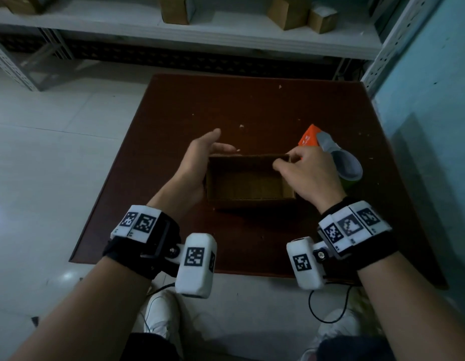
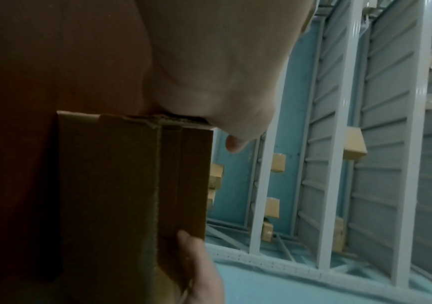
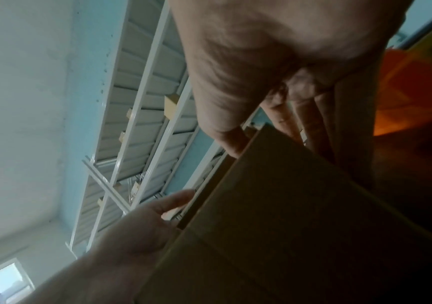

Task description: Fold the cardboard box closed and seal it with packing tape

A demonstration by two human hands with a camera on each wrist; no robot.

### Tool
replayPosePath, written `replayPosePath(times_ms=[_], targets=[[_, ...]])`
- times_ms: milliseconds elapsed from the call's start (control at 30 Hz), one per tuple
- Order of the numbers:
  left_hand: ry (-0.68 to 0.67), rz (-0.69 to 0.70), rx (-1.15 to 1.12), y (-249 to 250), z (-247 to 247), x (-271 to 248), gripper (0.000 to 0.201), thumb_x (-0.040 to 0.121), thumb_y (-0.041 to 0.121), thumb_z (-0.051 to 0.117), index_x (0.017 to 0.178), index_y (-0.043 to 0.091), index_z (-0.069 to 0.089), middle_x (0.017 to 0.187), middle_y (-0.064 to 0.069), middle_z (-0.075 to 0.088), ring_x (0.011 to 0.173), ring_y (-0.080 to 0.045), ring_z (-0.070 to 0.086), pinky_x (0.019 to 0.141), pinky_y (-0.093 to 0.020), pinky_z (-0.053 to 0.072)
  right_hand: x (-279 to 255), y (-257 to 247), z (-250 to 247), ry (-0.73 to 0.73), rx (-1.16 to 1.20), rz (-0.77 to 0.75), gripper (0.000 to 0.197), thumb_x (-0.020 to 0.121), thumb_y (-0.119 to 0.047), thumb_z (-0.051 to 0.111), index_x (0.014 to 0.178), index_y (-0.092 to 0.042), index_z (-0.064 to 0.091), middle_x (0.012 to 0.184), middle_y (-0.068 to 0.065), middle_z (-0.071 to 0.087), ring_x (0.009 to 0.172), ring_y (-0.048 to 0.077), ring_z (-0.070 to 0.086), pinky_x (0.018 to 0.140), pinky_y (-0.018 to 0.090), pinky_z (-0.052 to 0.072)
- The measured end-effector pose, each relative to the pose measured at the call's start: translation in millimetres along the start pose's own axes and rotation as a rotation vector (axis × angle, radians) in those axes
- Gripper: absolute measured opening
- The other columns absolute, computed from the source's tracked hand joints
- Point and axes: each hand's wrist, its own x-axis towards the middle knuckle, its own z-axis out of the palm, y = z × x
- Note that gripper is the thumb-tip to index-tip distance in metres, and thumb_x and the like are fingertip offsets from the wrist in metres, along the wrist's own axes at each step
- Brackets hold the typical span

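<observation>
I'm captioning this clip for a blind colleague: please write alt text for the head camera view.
An open cardboard box sits on a dark brown table, seen from above. The left hand rests open against its left side while the right hand pinches the far right edge. A tape dispenser with an orange part lies just right of the box.

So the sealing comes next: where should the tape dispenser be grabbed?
Grip the tape dispenser by its grey handle, coming from above on its near side: the handle faces up, the orange end points away, and the right hand is beside it.
</observation>
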Motion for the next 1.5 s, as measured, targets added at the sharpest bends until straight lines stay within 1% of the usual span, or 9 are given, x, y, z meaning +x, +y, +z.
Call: replayPosePath(times_ms=[200, 500, 867, 967, 1133, 1200, 1267, 1400, 1500], targets=[[0.020, 0.047, 0.282, -17.9, 20.4, 1.4, 0.046, 0.108, 0.046, 0.038, 0.112, 0.015, 0.072, 0.115, -0.013, 0.072, 0.103, -0.027, 0.072, 0.091, -0.043, 0.059, 2.0, 2.7, 5.4, -0.131, -0.281, 0.071, 0.027, 0.090, -0.048, 0.065, 0.094, -0.021, 0.067, 0.081, 0.002, 0.069, 0.073, 0.017, 0.067, 0.074, 0.041, 0.061], [-0.068, 0.171, 0.347, -20.5, 21.7, 2.2, 0.063, 0.109, 0.053, 0.023, 0.115, 0.014, 0.073, 0.112, -0.007, 0.074, 0.103, -0.019, 0.071, 0.081, -0.030, 0.057, 2.5, 4.7, 0.7, -0.187, -0.216, 0.199, 0.025, 0.089, -0.040, 0.066, 0.092, -0.015, 0.068, 0.086, 0.004, 0.066, 0.076, 0.017, 0.062, 0.058, 0.028, 0.044], [-0.083, 0.129, 0.285, -18.3, 21.1, 7.4, 0.064, 0.107, 0.059, 0.027, 0.115, 0.013, 0.070, 0.114, -0.009, 0.075, 0.107, -0.023, 0.071, 0.096, -0.041, 0.056, 1.9, 0.4, -4.4, -0.233, -0.181, 0.252, 0.027, 0.088, -0.039, 0.067, 0.102, -0.016, 0.066, 0.094, 0.004, 0.065, 0.081, 0.016, 0.059, 0.059, 0.028, 0.041], [-0.080, 0.156, 0.297, -12.1, 19.5, 9.4, 0.059, 0.107, 0.057, 0.031, 0.117, 0.013, 0.069, 0.114, -0.004, 0.076, 0.108, -0.021, 0.071, 0.093, -0.037, 0.054, 5.8, 2.2, -12.6, -0.340, -0.124, 0.282, 0.045, 0.085, -0.055, 0.066, 0.111, -0.018, 0.067, 0.102, 0.002, 0.064, 0.089, 0.017, 0.059, 0.065, 0.031, 0.042], [-0.062, 0.221, 0.355, -9.0, 11.7, 15.2, 0.055, 0.106, 0.057, 0.034, 0.117, 0.015, 0.069, 0.109, 0.002, 0.079, 0.111, -0.016, 0.068, 0.100, -0.040, 0.046, 4.8, 8.4, -27.6, -0.438, 0.055, 0.339, 0.107, 0.051, -0.091, 0.056, 0.135, -0.024, 0.059, 0.131, 0.006, 0.060, 0.111, 0.029, 0.060, 0.086, 0.044, 0.055], [-0.060, 0.252, 0.380, -8.4, 10.2, 16.7, 0.055, 0.107, 0.055, 0.033, 0.117, 0.015, 0.069, 0.108, 0.002, 0.079, 0.112, -0.014, 0.067, 0.102, -0.039, 0.041, 5.0, 11.8, -32.8, -0.421, 0.092, 0.353, 0.093, 0.068, -0.089, 0.053, 0.126, -0.018, 0.063, 0.123, 0.012, 0.064, 0.105, 0.030, 0.064, 0.086, 0.044, 0.056], [-0.034, 0.289, 0.379, -7.9, 7.9, 18.6, 0.056, 0.107, 0.054, 0.032, 0.117, 0.013, 0.069, 0.106, 0.002, 0.079, 0.111, -0.014, 0.067, 0.102, -0.038, 0.041, 5.9, 13.3, -37.4, -0.383, 0.166, 0.364, 0.075, 0.084, -0.080, 0.049, 0.110, -0.012, 0.067, 0.110, 0.015, 0.070, 0.094, 0.029, 0.070, 0.074, 0.037, 0.056], [0.051, 0.357, 0.294, -8.3, 2.7, 22.8, 0.057, 0.108, 0.051, 0.032, 0.113, 0.009, 0.070, 0.102, -0.002, 0.080, 0.107, -0.016, 0.071, 0.107, -0.045, 0.046, 10.8, 15.9, -38.2, -0.243, 0.251, 0.318, 0.071, 0.093, -0.072, 0.045, 0.093, -0.006, 0.072, 0.080, 0.011, 0.077, 0.064, 0.021, 0.074, 0.053, 0.024, 0.049], [0.116, 0.394, 0.248, -7.8, 3.1, 23.6, 0.055, 0.110, 0.045, 0.032, 0.108, 0.007, 0.070, 0.097, -0.005, 0.080, 0.102, -0.017, 0.073, 0.107, -0.048, 0.048, 13.4, 13.1, -37.8, -0.092, 0.304, 0.267, 0.069, 0.094, -0.068, 0.045, 0.084, -0.005, 0.072, 0.069, 0.010, 0.074, 0.049, 0.015, 0.065, 0.052, 0.023, 0.045]])
